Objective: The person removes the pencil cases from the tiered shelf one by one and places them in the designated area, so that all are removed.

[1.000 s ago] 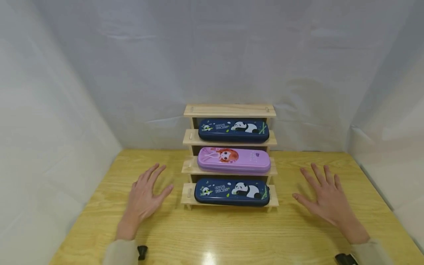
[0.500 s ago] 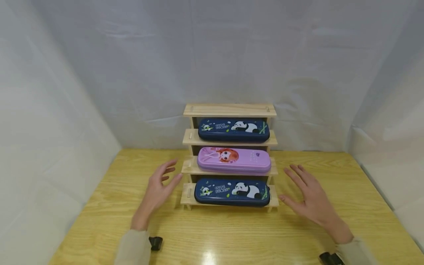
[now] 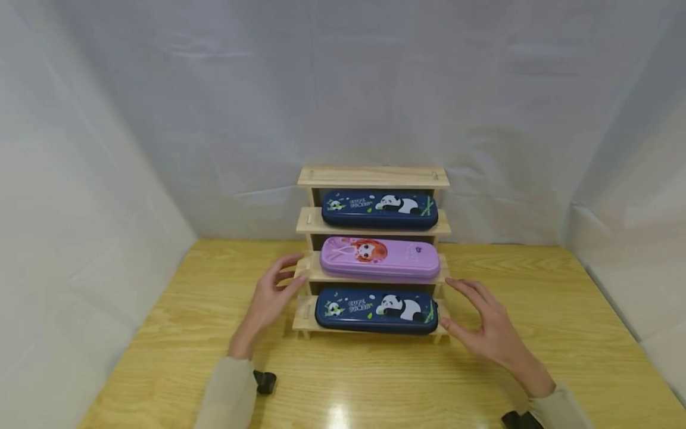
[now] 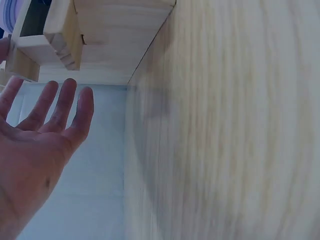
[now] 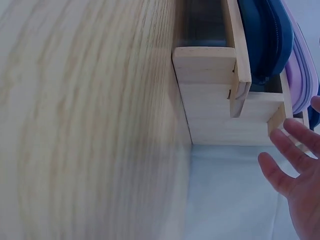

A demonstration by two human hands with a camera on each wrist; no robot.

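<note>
A stepped wooden rack (image 3: 375, 177) stands on the table, seen whole in the head view. Its tiers bear a navy panda pencil case (image 3: 377, 210) high up, a pink pencil case (image 3: 396, 260) with a red-haired girl in the middle, and another navy panda pencil case (image 3: 364, 310) at the bottom. My left hand (image 3: 268, 301) is at the rack's left end, thumb and fingertips right at the middle tier's edge. At the right end, my right hand (image 3: 493, 330) has its fingertips close to the same tier. Both wrist views show fairly straight, spread fingers around no object.
The rack stands on a yellowish wood-grain table (image 3: 364, 375). White sheeting (image 3: 375, 89) hangs behind the rack and along both sides. A small black device (image 3: 265, 382) is worn at the left wrist, another (image 3: 520, 420) at the right.
Both hands have moved inward from either side, from well apart from the rack to its two ends. The rack and its pencil cases stay in place.
</note>
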